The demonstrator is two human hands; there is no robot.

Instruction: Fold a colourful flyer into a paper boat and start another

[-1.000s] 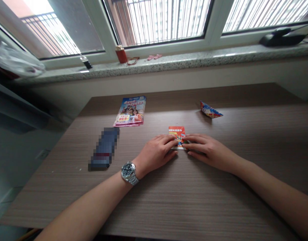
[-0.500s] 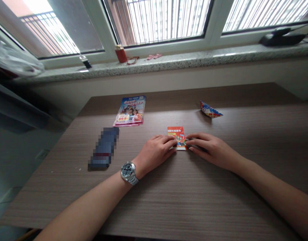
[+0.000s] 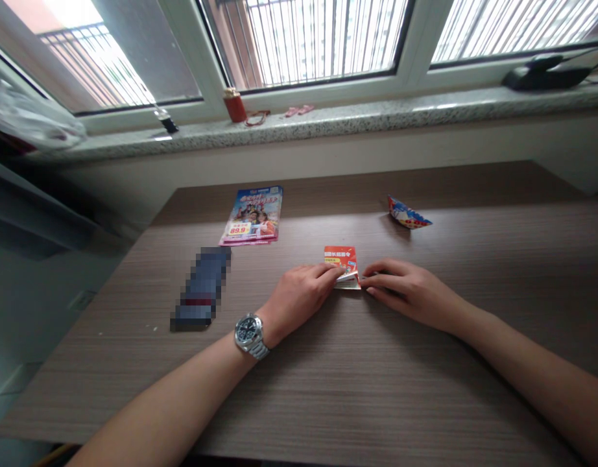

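Note:
A small folded paper flyer, orange-red with white print, lies on the table between my hands. Its near layer is lifted, so a pale inner side shows along the near edge. My left hand, with a metal watch on the wrist, is closed with its fingertips on the lifted layer, at the flyer's near left part. At the near right corner, the thumb and fingertips of my right hand are pinched together on the flyer's edge. The undersides of the fingers are hidden.
A folded paper boat sits at the back right of the wooden table. Several printed flyers are stacked at back left, with a dark pixelated object nearer. The windowsill holds a red container.
The flyer's near layer has come up and folded back, baring its pale inside. My left fingers have shifted slightly with it; my right hand has barely moved.

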